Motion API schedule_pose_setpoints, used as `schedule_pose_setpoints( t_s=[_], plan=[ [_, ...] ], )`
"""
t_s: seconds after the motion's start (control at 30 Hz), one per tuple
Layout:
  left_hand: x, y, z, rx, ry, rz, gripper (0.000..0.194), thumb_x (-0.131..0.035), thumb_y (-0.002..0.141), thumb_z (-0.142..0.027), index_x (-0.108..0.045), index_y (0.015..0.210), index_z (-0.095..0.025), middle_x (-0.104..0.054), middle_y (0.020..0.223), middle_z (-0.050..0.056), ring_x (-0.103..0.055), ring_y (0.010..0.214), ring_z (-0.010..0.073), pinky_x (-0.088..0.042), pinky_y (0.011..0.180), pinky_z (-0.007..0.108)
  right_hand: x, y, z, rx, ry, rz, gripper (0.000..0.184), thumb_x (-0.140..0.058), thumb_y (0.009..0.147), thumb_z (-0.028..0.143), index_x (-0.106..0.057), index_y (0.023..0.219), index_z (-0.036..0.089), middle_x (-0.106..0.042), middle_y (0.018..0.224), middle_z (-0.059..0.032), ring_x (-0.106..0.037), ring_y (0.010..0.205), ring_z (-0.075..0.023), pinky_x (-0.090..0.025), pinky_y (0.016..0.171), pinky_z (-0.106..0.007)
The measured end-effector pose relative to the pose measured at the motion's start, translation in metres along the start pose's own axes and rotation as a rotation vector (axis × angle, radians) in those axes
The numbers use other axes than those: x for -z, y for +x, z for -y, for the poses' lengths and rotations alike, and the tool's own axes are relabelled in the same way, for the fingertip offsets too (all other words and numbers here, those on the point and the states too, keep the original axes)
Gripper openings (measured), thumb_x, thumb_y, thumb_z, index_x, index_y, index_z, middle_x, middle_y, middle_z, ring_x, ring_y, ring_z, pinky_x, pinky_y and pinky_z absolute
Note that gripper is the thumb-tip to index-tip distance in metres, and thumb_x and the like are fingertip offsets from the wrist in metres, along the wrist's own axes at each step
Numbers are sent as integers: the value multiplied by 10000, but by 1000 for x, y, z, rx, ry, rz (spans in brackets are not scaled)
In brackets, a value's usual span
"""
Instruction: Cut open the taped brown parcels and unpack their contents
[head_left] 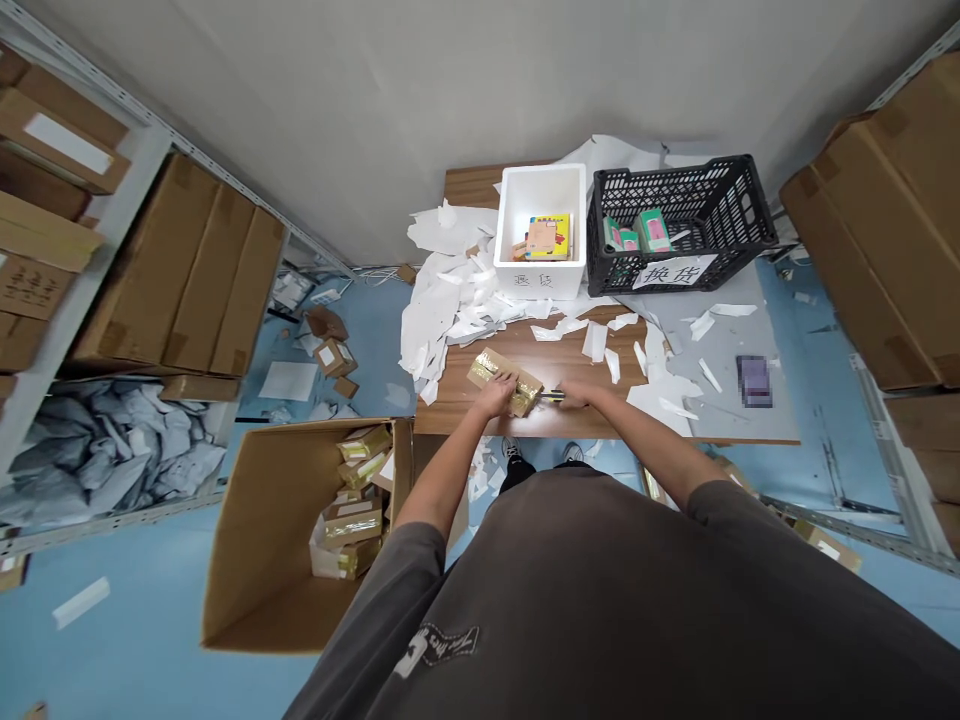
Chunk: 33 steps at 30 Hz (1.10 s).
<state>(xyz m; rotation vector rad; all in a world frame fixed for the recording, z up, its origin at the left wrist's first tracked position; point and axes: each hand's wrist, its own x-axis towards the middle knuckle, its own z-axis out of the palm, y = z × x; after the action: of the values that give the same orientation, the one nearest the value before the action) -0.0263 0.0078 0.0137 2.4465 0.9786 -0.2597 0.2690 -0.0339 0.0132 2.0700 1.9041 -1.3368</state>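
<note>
A small flat cardboard box [487, 368] wrapped in shiny yellowish tape lies askew near the table's front edge. My left hand [497, 394] grips it from above, fingers pressed over its taped top. From the right, my right hand [576, 394] is closed around a slim black-and-yellow knife-like tool [553, 396]. Its tip points left and meets the box's right end; the blade is too small to make out. Torn white paper strips [596, 342] lie on the tabletop just beyond my right hand.
Behind the work area on the wooden table [517, 340] stand a white foam box [540, 282] with small packages and a black plastic crate [682, 270] with green boxes. A large open carton [262, 540] of parcels is at left. Shelves [161, 150] with cartons flank both sides.
</note>
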Motion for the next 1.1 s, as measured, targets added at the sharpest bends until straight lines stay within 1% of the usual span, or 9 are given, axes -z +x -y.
schedule_pose_setpoints(
  t_s=[0.1, 0.2, 0.33, 0.47, 0.57, 0.7, 0.87, 0.97, 1.1],
  plan=[
    [-1, 0, -1, -16, -10, -9, 968, -916, 647, -154, -546, 1542, -172, -542, 1629, 230, -479, 1558, 382, -327, 1324, 522, 0, 11, 24, 84, -130, 237, 113, -869, 698, 247, -777, 730, 189, -768, 702, -96, -757, 779, -297, -524, 708, -313],
    [1, 2, -1, -32, -3, 17, 940, -943, 638, -170, -575, 1502, -145, -536, 1630, 247, -476, 1559, 385, -326, 1325, 500, -7, 19, 47, 163, -218, 276, 128, -868, 662, 231, -781, 751, 199, -797, 786, -115, -770, 870, -313, -532, 764, -319],
    [9, 7, 6, 51, 14, 11, 981, -966, 643, -222, -545, 1523, -118, -588, 1566, 260, -494, 1544, 396, -331, 1315, 487, -18, 3, 30, 111, -163, 311, 137, -868, 631, 266, -748, 680, 220, -765, 712, -77, -748, 795, -291, -545, 773, -339],
    [14, 6, 13, 107, 37, -9, 958, -975, 650, -234, -550, 1501, -121, -600, 1550, 255, -497, 1539, 403, -366, 1287, 481, -12, -17, -18, 36, -111, 235, 172, -876, 670, 311, -747, 706, 203, -752, 698, -85, -726, 737, -287, -532, 728, -337],
    [6, -2, 3, 126, -3, -55, 802, -944, 758, -352, -593, 1458, -181, -565, 1617, 202, -487, 1545, 395, -380, 1278, 477, -2, -20, -31, 40, -170, 188, 183, -867, 750, 334, -771, 805, 188, -787, 805, -120, -734, 766, -297, -513, 714, -322],
    [-11, -7, -23, 334, -67, -183, 648, -681, 1022, -420, -485, 1614, -242, -613, 1595, 149, -539, 1500, 361, -451, 1213, 472, -6, -23, -19, 90, -112, 112, 339, -720, 954, 511, -786, 1017, 185, -820, 1004, -132, -743, 875, -301, -514, 769, -307],
    [-15, 1, -22, 527, -1, -149, 931, -783, 925, -609, -397, 1708, -283, -340, 1792, 156, -192, 1687, 429, -272, 1324, 604, -24, -34, 2, 93, 52, 18, 608, -236, 1168, 515, -769, 1187, 224, -794, 1282, -121, -719, 1148, -300, -501, 945, -317],
    [-11, 9, -5, 575, -26, -83, 1089, -798, 858, -722, -338, 1741, -281, -218, 1832, 158, -86, 1704, 443, -200, 1341, 644, -30, -36, 13, 118, 24, 16, 509, -299, 1170, 479, -741, 1301, 261, -776, 1344, -91, -704, 1197, -295, -484, 985, -321],
    [-8, 13, 16, 507, -51, -66, 899, -720, 945, -672, -429, 1700, -281, -337, 1791, 164, -228, 1681, 408, -197, 1342, 633, -37, -35, 25, 89, -32, -36, 424, -491, 1129, 515, -693, 1405, 265, -760, 1364, -98, -699, 1215, -286, -468, 985, -300]
  ],
)
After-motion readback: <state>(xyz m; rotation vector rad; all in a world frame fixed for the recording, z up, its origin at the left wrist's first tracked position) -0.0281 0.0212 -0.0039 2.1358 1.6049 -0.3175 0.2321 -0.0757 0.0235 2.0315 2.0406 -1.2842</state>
